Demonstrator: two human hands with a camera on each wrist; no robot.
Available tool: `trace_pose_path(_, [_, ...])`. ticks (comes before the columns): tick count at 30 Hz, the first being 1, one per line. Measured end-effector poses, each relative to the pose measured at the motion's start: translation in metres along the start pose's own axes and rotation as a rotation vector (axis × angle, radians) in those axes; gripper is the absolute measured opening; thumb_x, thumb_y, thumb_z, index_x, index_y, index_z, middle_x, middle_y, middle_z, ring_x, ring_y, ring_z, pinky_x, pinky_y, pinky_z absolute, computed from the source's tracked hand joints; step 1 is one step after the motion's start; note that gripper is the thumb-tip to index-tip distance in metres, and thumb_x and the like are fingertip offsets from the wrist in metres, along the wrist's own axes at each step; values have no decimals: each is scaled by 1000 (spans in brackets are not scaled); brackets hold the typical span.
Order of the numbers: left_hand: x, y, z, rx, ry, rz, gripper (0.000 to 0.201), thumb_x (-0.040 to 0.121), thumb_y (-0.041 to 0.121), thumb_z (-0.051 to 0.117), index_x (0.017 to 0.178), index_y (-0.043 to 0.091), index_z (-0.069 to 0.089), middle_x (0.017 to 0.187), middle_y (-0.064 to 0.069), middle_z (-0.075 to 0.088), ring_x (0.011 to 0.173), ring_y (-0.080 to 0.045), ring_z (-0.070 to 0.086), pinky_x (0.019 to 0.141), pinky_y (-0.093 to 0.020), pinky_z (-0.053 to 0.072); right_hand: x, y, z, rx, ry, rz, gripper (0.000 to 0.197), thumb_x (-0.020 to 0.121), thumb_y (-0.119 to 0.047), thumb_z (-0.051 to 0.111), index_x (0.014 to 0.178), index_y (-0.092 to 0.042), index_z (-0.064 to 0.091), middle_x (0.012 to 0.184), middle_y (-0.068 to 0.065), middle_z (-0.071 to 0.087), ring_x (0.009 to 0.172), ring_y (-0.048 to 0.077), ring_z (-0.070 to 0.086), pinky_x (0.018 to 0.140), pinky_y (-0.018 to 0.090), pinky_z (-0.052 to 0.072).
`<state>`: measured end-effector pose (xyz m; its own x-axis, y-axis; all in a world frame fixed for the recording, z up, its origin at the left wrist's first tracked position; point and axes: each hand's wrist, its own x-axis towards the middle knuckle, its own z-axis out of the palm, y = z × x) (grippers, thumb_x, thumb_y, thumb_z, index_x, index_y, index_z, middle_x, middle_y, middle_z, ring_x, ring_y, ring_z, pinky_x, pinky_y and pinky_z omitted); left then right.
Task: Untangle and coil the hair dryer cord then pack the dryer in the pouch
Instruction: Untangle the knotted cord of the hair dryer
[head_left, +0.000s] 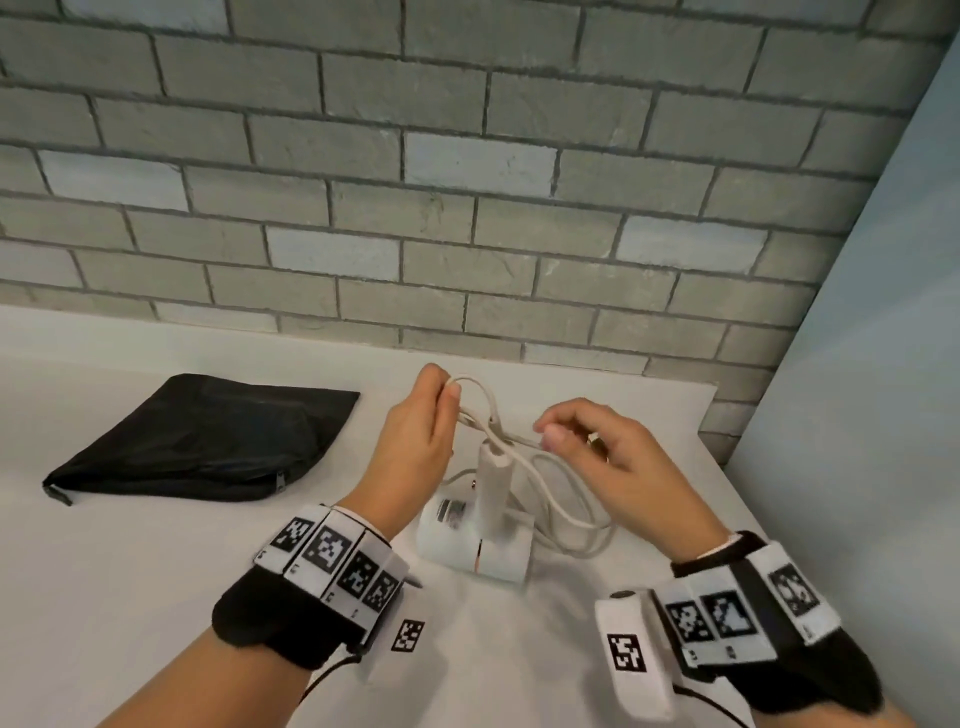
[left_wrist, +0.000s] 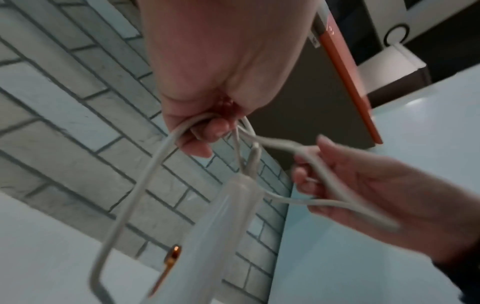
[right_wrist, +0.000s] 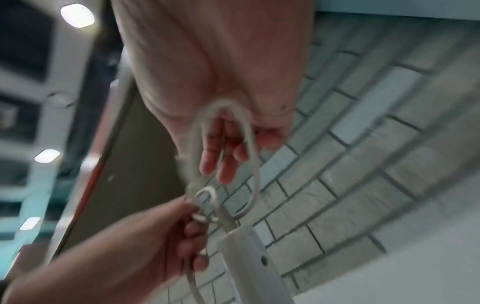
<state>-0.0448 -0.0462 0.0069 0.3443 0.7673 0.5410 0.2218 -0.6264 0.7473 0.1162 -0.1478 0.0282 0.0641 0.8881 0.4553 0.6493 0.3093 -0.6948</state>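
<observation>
The white hair dryer (head_left: 475, 532) lies on the white table (head_left: 156, 571) with its handle (head_left: 492, 475) pointing up. Its white cord (head_left: 563, 514) loops beside it on the right and rises to both hands. My left hand (head_left: 445, 387) pinches the top of a cord loop above the handle. My right hand (head_left: 546, 434) pinches another strand just to the right, and the strands cross between the hands. The left wrist view shows the cord (left_wrist: 155, 164) curving through the left hand's fingers (left_wrist: 215, 131). The black pouch (head_left: 208, 441) lies flat at the left, its zip towards me.
A grey brick wall (head_left: 467, 182) runs along the table's far edge. A pale blue panel (head_left: 872, 338) closes the right side, close to the right hand. Bare table surface lies between the pouch and the dryer and in front of the dryer.
</observation>
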Motion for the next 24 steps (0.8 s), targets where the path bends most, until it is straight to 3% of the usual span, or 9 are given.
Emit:
trace_pose_path(3, [0,11,-2,32,-50,108,24,96,26,34,85,6,41,57,-2,44,50,-18,42,50,-29,37,6,-18,14,-583,-86,-119,46,79,-63,37,91,-25,61,87,-13,58,88,10,44,76,26,30])
trace_pose_path(5, [-1,20,-2,70,-110,178,23,96,25,34,85,6,41,55,3,41,52,-13,42,48,-19,34,13,-26,24,-702,-90,-87,42,85,-54,41,92,-16,57,85,-6,55,86,16,48,71,29,30])
trace_pose_path(8, [-1,24,-3,60,-132,177,24,96,26,35,83,7,41,56,0,47,54,-16,49,50,-20,39,22,-26,26,-512,-21,-85,21,92,-29,46,83,-11,53,77,-1,56,75,18,56,65,30,41])
trace_pose_path(11, [2,17,-5,-41,-86,102,30,96,30,35,82,5,41,61,-12,50,57,-29,50,58,-40,44,24,-24,12,-204,181,-91,17,90,-21,52,78,-12,56,65,-2,55,61,9,50,57,20,40])
trace_pose_path(14, [8,5,-7,-57,-57,43,28,96,25,34,82,3,42,60,-6,51,55,-13,47,56,-23,41,20,-19,-6,74,419,-15,18,91,-19,49,76,-26,54,67,-4,54,58,2,49,52,13,41])
trace_pose_path(17, [12,-12,-13,-67,-23,-41,24,97,22,33,77,12,43,63,-3,53,60,-15,51,60,-22,43,17,5,-32,305,741,55,24,94,-18,44,73,-25,52,65,-3,53,48,4,46,42,13,39])
trace_pose_path(20, [15,-24,-17,-81,23,-102,27,97,20,34,71,22,40,62,-2,51,60,-14,49,61,-20,43,11,52,-55,428,990,309,27,94,-14,44,69,-19,50,60,1,51,33,2,43,32,15,37])
trace_pose_path(22, [15,-23,-16,-102,25,-122,27,97,20,33,71,23,40,63,0,47,60,-14,47,64,-24,47,4,85,-52,311,884,549,23,92,-7,45,73,-8,57,53,2,53,29,4,41,29,14,33])
trace_pose_path(24, [15,-18,-14,-101,5,-119,27,97,21,33,71,22,39,65,1,45,62,-16,47,60,-19,48,-5,109,-38,26,528,724,19,89,-4,47,81,1,64,57,7,54,40,16,43,35,19,36])
